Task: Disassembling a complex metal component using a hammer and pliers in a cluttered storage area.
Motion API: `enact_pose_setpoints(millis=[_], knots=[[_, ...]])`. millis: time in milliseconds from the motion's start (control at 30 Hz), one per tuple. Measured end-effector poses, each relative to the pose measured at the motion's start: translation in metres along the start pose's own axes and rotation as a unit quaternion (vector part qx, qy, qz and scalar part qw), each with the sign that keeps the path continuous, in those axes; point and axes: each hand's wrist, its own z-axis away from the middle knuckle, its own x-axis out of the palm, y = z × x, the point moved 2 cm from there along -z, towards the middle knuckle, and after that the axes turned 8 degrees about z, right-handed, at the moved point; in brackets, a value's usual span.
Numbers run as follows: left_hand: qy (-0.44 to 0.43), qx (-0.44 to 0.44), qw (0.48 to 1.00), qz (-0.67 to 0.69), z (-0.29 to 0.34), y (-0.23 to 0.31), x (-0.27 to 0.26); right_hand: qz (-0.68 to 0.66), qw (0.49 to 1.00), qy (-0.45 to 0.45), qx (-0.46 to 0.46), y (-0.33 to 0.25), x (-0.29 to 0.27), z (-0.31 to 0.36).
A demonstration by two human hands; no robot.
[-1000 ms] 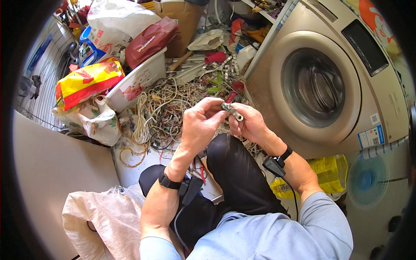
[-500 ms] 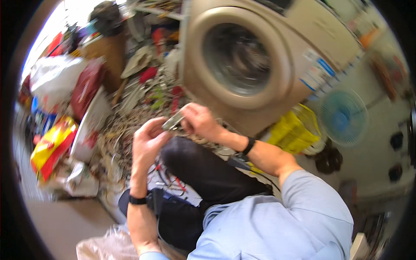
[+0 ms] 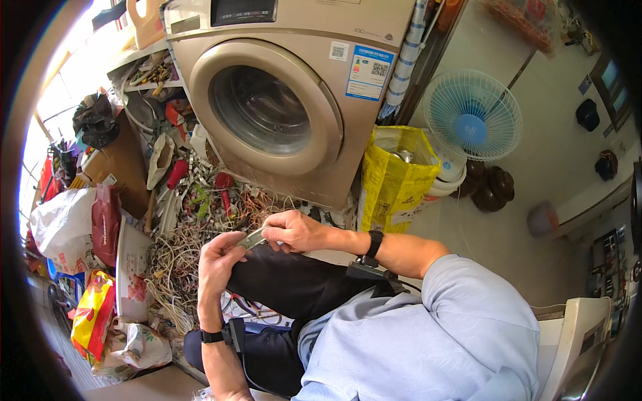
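Note:
Between my two hands is a small flat strip point(image 3: 253, 238), pale grey and shiny; its exact kind I cannot make out. My left hand point(image 3: 217, 262) pinches one end between thumb and fingers. The fingers of my right hand point(image 3: 293, 231) close on the other end. Both hands are held over my bent knee, in front of a big heap of tangled wires and scraps point(image 3: 177, 267). Beneath my left forearm, partly hidden by my legs, lie red-handled pliers point(image 3: 246, 306).
A gold front-loading washing machine point(image 3: 334, 180) stands ahead. Right of it are a yellow bag point(image 3: 394, 190) and a blue-white fan point(image 3: 473, 120). On the left sit a white tub point(image 3: 132, 260), a white plastic bag point(image 3: 63, 217), a red-yellow bag point(image 3: 93, 314) and a cardboard box point(image 3: 124, 170).
My view has tilted and turned, so the washing machine now sits more upright and further left. Both hands keep hold of the strip, which has shifted slightly between them.

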Motion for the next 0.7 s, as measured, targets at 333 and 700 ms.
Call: enact_pose_setpoints(millis=[333, 700], knots=[[0.027, 0.134, 0.932, -0.335, -0.012, -0.003, 0.055, 0.328, 0.829, 0.440, -0.108, -0.029, -0.159, 0.117], [0.030, 0.050, 0.958, -0.281, -0.023, -0.011, 0.059, 0.559, 0.656, 0.498, 0.094, 0.041, -0.352, 0.147]])
